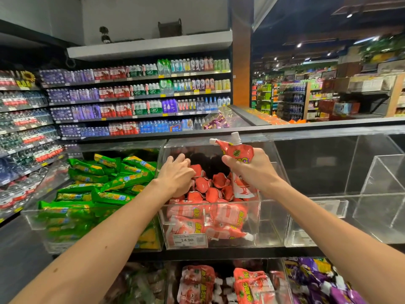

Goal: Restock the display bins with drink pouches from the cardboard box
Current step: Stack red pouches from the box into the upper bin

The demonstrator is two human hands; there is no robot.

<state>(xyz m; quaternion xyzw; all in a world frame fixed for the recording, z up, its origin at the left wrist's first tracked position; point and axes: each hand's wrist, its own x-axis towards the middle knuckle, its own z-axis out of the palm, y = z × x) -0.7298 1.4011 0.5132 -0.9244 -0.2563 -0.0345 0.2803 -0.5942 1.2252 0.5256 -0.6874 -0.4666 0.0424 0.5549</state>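
Both forearms (114, 224) are reaching over the clear middle bin (269, 220): the right hand (254, 170) is gripping a red drink pouch (237, 153) spout-up above it, the left hand (177, 175) is curling into the pile (210, 189) inside (grip unclear). Parting that pile first is probably helping the pouch drop flat; the bin's front tag (190, 239) is showing 14.90.

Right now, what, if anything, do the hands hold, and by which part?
The right hand grips red drink pouches round their middle. The left hand lies on loose pouches in the bin; any hold cannot be told.
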